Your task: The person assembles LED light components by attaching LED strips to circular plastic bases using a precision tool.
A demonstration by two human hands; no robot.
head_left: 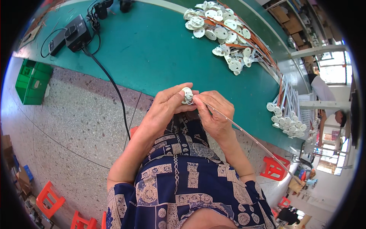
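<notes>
Clock directions are taken from the held white disc. At 9 o'clock, a green plastic crate [33, 84] stands off the green tabletop [152, 49]; at 10, a black power box [77, 33] with a cable lies on it. Left hand [163, 106]: thumb and fingers closed on the white disc [187, 91], which sits at the centre, above the wearer's lap by the table edge. Disc: small, round, off-white, with raised or cut detail in its face, too small to resolve. Right hand [217, 110]: thumb and forefinger pinched at the disc's 4 o'clock rim, on the end of a thin pale strip [251, 137] that trails off toward 4. Whether strip and disc are joined cannot be told. At 1 o'clock, a loose heap of white discs [221, 32] with orange-brown strips; between 3 and 4, a tidier bundle of discs [288, 124] with strips lying roughly parallel. Progress, judged: this one piece is mid-step, its work not yet complete; many others lie outside the hands. Which group is finished, and how much remains, is unclear.
</notes>
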